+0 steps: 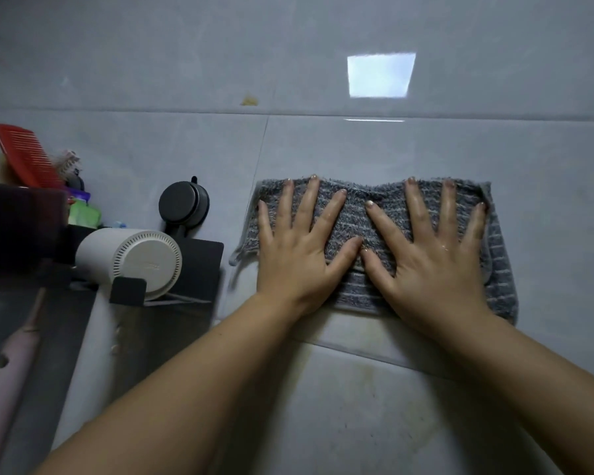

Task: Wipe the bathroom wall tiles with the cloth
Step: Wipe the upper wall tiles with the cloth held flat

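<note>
A grey striped cloth point(357, 214) lies flat against the pale grey wall tiles point(391, 145), right of centre. My left hand point(295, 252) presses on the cloth's left half with fingers spread and straight. On the right half, my right hand point(429, 255) presses the same way, fingers splayed. The two thumbs nearly meet in the middle of the cloth. A horizontal grout line runs above the cloth, and a small yellowish stain point(249, 101) sits on the tile above it.
Left of the cloth, a white hair dryer point(131, 262) rests in a black wall holder point(199, 265) with a round suction mount point(182, 202). Further left are a red comb point(24, 156), a dark container point(18, 228) and a pink electric toothbrush point(11, 371). A bright light reflection point(379, 75) shows on the upper tile.
</note>
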The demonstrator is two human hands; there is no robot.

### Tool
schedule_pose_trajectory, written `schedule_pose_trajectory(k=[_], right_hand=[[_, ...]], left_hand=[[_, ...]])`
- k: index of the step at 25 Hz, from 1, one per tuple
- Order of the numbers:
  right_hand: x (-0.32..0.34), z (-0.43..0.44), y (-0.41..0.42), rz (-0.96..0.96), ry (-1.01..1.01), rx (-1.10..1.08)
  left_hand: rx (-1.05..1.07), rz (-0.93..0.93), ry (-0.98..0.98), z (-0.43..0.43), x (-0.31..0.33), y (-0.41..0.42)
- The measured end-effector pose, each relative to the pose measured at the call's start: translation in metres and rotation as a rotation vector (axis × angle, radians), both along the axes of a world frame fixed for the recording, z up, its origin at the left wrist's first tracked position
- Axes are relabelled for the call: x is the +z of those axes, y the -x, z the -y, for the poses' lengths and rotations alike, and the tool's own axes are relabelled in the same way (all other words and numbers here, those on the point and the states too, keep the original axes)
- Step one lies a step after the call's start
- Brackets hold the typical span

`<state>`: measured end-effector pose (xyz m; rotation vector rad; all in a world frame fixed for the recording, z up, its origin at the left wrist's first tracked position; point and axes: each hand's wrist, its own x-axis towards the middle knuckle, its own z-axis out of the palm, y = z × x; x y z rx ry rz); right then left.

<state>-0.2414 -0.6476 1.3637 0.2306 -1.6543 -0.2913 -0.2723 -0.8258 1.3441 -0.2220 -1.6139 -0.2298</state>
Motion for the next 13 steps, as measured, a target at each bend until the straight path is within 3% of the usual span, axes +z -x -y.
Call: schedule_pose_trajectory(k=[6, 13], right_hand=[[0.042, 0.037, 0.002, 0.047, 0.142, 0.024], [-0.017, 0.035, 0.007, -0.017, 0.058, 0.076]], left_hand=[[-0.001, 0.024, 0.004, 0.029, 0.053, 0.002], [0.009, -0.016, 0.039, 0.035, -0.020, 0.002]])
